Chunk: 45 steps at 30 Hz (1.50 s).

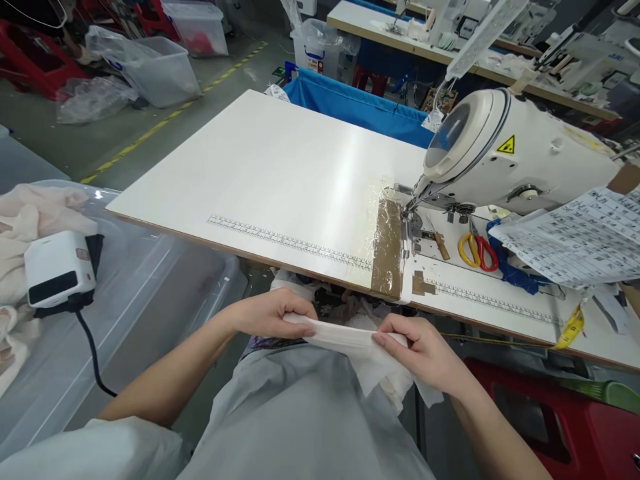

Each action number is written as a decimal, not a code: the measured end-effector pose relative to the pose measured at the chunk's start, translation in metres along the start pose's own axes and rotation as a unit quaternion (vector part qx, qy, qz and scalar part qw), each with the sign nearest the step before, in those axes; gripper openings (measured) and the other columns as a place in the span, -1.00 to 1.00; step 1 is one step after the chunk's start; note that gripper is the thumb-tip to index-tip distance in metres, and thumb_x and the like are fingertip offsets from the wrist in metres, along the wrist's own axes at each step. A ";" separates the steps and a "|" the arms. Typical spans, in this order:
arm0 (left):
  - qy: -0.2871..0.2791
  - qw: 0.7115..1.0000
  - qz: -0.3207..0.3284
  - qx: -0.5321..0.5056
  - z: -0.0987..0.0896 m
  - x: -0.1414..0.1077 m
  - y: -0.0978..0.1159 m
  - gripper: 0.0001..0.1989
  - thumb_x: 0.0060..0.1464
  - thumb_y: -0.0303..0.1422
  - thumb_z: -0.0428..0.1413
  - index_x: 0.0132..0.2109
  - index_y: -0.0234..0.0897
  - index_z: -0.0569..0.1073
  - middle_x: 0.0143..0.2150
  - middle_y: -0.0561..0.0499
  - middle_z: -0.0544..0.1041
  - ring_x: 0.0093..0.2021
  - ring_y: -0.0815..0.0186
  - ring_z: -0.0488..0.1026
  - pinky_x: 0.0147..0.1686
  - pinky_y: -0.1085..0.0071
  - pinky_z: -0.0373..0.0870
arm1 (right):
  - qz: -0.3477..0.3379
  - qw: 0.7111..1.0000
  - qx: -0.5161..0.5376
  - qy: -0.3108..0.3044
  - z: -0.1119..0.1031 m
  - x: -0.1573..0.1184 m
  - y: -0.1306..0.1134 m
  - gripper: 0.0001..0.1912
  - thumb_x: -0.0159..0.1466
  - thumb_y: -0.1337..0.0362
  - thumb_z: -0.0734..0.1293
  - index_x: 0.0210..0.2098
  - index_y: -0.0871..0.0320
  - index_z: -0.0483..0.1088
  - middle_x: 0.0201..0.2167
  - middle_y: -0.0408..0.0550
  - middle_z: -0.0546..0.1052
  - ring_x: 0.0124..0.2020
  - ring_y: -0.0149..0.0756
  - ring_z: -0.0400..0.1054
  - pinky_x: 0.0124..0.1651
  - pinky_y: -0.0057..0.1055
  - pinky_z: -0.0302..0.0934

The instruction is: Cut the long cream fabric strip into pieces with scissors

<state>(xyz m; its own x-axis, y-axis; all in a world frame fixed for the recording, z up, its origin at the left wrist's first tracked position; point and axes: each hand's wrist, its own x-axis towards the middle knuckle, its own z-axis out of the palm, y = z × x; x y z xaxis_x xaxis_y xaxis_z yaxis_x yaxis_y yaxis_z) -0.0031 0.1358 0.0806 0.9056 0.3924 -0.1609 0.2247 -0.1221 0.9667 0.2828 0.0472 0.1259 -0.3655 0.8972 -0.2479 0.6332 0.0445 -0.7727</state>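
A strip of thin white fabric [343, 339] is stretched between my two hands, just below the table's front edge. My left hand [274, 315] pinches its left end between thumb and fingers. At the other end my right hand [417, 348] grips the cloth, thumb on top. Loose folds of the same fabric hang beneath my right hand towards my lap. Beyond the hands stands a white sewing machine [520, 150], its needle area [407, 217] beside a strip of brown tape. A white band of material runs from there over the table edge.
The white sewing table [280, 160] has printed rulers along its front. Scissors [479, 250], a printed sheet [575, 233] and a tape measure [570, 328] lie at right. A clear bin [150, 300] carrying a white device [60, 270] stands at left; a red stool [590, 427] is at lower right.
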 end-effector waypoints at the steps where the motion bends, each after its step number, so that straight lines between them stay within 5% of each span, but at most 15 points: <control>1: -0.002 1.000 -0.002 0.004 0.000 0.000 0.000 -0.74 0.20 -0.22 0.06 -0.28 -0.32 0.50 -0.53 0.08 0.37 -0.57 0.45 0.24 -0.59 0.55 0.13 | 0.001 1.000 -0.001 0.000 0.000 0.000 0.000 -0.63 0.39 0.06 0.19 -0.44 0.14 0.35 -0.57 -0.20 0.35 -0.55 -0.44 0.16 -0.48 -0.48 -0.02; 8: 0.031 0.995 0.047 0.078 -0.003 0.000 -0.003 -0.67 0.27 -0.21 -0.03 -0.40 -0.31 0.38 -0.49 0.06 0.33 -0.50 0.42 0.21 -0.49 0.50 0.13 | 0.009 1.000 0.006 0.008 0.000 -0.001 0.003 -0.62 0.38 0.04 0.19 -0.45 0.13 0.35 -0.56 -0.18 0.36 -0.55 -0.42 0.17 -0.47 -0.46 0.00; 20: 0.083 0.994 0.008 0.067 -0.015 -0.023 -0.008 -0.70 0.25 -0.21 0.00 -0.27 -0.34 0.50 -0.42 -0.01 0.49 -0.47 0.41 0.32 -0.49 0.53 0.17 | 0.042 0.999 0.017 0.015 0.001 -0.014 0.019 -0.58 0.36 -0.02 0.18 -0.45 0.13 0.38 -0.55 -0.15 0.38 -0.52 -0.38 0.21 -0.47 -0.46 0.05; 28: 0.177 0.983 -0.003 0.047 -0.006 -0.024 -0.014 -0.69 0.25 -0.18 0.01 -0.30 -0.31 0.46 -0.50 0.08 0.40 -0.56 0.47 0.20 -0.55 0.54 0.12 | 0.065 0.996 0.052 0.009 0.013 -0.019 0.034 -0.57 0.36 -0.04 0.18 -0.45 0.13 0.38 -0.56 -0.16 0.37 -0.52 -0.37 0.21 -0.47 -0.46 0.06; 34: 0.343 0.939 -0.023 -0.014 0.008 -0.010 -0.018 -0.66 0.19 -0.10 0.08 -0.36 -0.30 0.46 -0.42 -0.01 0.52 -0.43 0.36 0.38 -0.43 0.49 0.33 | 0.082 0.993 0.075 0.047 0.036 -0.018 0.053 -0.52 0.33 -0.12 0.17 -0.47 0.13 0.35 -0.55 -0.16 0.34 -0.50 -0.35 0.21 -0.45 -0.46 0.10; 41: 0.459 0.875 0.005 -0.156 0.029 0.030 0.007 -0.65 0.17 -0.06 0.10 -0.27 -0.31 0.47 -0.28 -0.16 0.63 -0.31 0.18 0.53 -0.38 0.36 0.48 | 0.085 0.982 0.141 0.092 0.097 0.001 0.063 -0.46 0.31 -0.19 0.14 -0.46 0.14 0.32 -0.58 -0.17 0.34 -0.52 -0.37 0.22 -0.50 -0.47 0.06; 45: 0.486 0.861 0.028 -0.150 0.033 0.039 0.029 -0.69 0.18 -0.11 0.11 -0.28 -0.30 0.48 -0.31 -0.13 0.64 -0.36 0.19 0.55 -0.42 0.37 0.49 | 0.012 0.991 0.081 0.104 0.088 0.005 0.053 -0.58 0.36 -0.05 0.16 -0.22 0.13 0.47 -0.35 -0.05 0.55 -0.32 -0.27 0.41 -0.31 -0.42 0.24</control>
<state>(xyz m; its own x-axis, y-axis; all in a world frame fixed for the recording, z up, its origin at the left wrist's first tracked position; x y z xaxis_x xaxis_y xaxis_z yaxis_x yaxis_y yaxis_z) 0.0509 0.1171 0.0957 0.1514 0.9884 -0.0110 -0.0443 0.0179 0.9989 0.2547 0.0153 0.0322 -0.1923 0.9690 -0.1552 0.5160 -0.0347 -0.8559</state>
